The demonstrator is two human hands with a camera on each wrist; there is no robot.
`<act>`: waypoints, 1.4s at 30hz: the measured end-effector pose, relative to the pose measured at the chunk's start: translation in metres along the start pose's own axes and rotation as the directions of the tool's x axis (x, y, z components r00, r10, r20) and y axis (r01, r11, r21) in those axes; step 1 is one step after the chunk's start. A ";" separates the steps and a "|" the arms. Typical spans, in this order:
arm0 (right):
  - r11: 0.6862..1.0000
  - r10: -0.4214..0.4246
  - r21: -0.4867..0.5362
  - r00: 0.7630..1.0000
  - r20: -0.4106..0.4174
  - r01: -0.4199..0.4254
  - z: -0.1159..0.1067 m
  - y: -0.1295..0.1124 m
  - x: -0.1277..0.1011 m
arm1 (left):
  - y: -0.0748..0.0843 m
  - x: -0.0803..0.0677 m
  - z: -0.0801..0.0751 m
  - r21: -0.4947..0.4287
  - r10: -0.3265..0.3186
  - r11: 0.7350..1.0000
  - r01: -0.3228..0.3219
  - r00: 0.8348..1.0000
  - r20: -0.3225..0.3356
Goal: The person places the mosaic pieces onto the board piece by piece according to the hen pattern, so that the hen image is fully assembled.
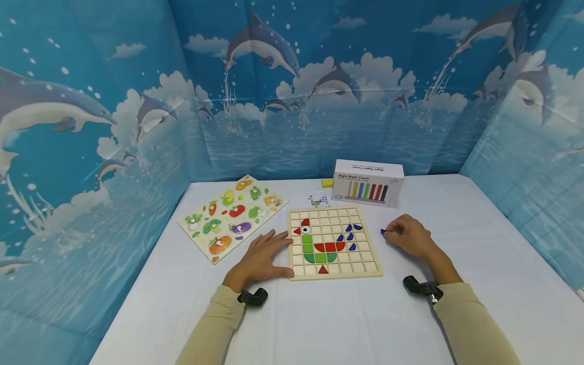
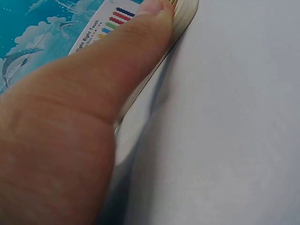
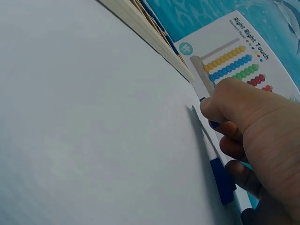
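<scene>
A wooden grid board (image 1: 349, 266) lies on the white table, with red, green and blue pieces set out on it like a bird; a round eye piece (image 1: 305, 230) is near the top. My left hand (image 1: 262, 256) rests along the board's left side, fingers spread, thumb at its near left corner. Off the board's right side, my right hand (image 1: 409, 237) pinches a small blue piece (image 1: 382, 231) between thumb and finger. In the right wrist view, most of that piece is hidden, and another blue piece (image 3: 222, 183) shows below the curled fingers.
A vegetable puzzle board (image 1: 232, 215) lies to the left. Behind the grid board are a small picture card (image 1: 318, 199), a yellow block (image 1: 327, 183) and a white box (image 1: 367, 183) printed with a bead abacus. Dolphin-print cloth (image 1: 292, 132) walls the table's back and sides.
</scene>
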State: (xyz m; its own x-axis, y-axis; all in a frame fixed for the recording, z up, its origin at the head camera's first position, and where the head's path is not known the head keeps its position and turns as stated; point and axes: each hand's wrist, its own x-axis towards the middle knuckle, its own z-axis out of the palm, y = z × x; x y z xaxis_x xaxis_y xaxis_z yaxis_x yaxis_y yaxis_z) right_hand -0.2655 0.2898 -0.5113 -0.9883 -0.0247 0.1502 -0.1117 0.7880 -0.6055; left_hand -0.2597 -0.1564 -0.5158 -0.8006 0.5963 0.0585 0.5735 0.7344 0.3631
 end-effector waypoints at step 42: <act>1.000 -0.030 0.012 0.991 0.129 0.029 0.029 -0.049 0.010 | -0.004 0.001 0.003 0.012 0.003 1.000 -0.003 1.000 -0.002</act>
State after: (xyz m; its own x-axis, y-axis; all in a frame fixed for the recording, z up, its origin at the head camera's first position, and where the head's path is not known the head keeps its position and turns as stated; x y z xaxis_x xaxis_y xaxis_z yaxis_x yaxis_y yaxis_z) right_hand -0.2725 0.2334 -0.5026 -0.9896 -0.1279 0.0662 -0.1415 0.7795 -0.6102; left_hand -0.2618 -0.1578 -0.5195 -0.7991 0.5981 0.0613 0.5780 0.7363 0.3519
